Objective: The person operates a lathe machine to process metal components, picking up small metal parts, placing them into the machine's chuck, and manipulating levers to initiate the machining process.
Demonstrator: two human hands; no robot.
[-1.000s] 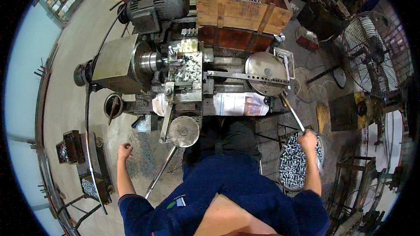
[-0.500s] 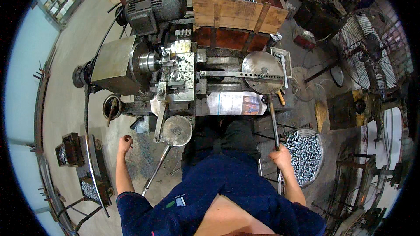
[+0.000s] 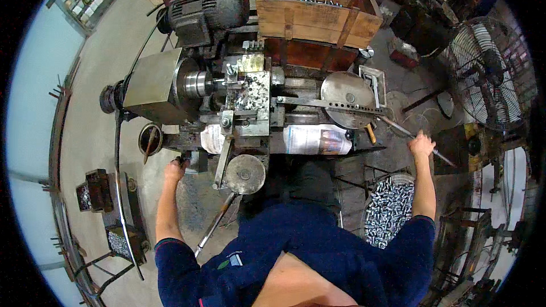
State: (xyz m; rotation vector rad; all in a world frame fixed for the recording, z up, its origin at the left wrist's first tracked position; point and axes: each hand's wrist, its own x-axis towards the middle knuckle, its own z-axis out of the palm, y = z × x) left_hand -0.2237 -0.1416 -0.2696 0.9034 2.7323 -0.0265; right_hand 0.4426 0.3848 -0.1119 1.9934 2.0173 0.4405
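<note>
My right hand (image 3: pixel 421 144) is closed around a long steel lever (image 3: pixel 398 127), which slants outward from the round metal disc (image 3: pixel 347 96) at the lathe's right end. My left hand (image 3: pixel 175 169) reaches to the front of the lathe, its fingers curled at a small black handle (image 3: pixel 181 160) beside a grey box (image 3: pixel 195 162). The fingers largely cover that handle. Between the hands sits the lathe's carriage (image 3: pixel 250 94), spattered with chips, to the right of the shiny chuck (image 3: pixel 196 83). A second round disc (image 3: pixel 245 174) with a rod (image 3: pixel 215 224) hangs in front.
A round basket of metal pieces (image 3: pixel 389 210) stands below my right arm. Behind the lathe is a wooden crate (image 3: pixel 318 20), with the motor (image 3: pixel 210 14) to its left. A large fan (image 3: pixel 483 74) stands at right. Small bins (image 3: pixel 94 193) sit at far left.
My right hand has swung the lever outward and up to the right. My left hand has moved forward to the black handle. The carriage sits farther right from the chuck.
</note>
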